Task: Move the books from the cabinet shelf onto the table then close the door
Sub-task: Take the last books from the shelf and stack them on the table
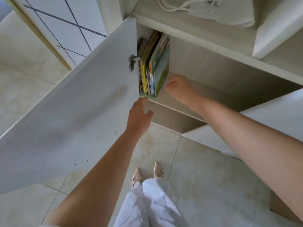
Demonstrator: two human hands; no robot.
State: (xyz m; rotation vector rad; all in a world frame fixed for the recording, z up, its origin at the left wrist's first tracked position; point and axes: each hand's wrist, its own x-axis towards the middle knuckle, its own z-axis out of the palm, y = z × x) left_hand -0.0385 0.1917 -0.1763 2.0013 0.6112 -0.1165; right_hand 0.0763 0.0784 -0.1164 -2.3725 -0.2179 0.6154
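Observation:
Several thin colourful books (155, 66) stand upright at the left end of the cabinet shelf (205, 89), leaning against the cabinet's side wall. The outermost one has a green cover. The white cabinet door (73, 112) hangs wide open on the left, its hinge beside the books. My right hand (178, 86) is inside the shelf just right of the green book, fingers relaxed, holding nothing. My left hand (139, 115) hovers open below the shelf's front edge, near the door's inner edge, also holding nothing.
The table top (213, 25) above the shelf carries a white cloth bag (213, 12) with cord handles. A second white door (270, 122) stands open at the right. Pale floor tiles, my shoes (147, 174) and white trousers lie below.

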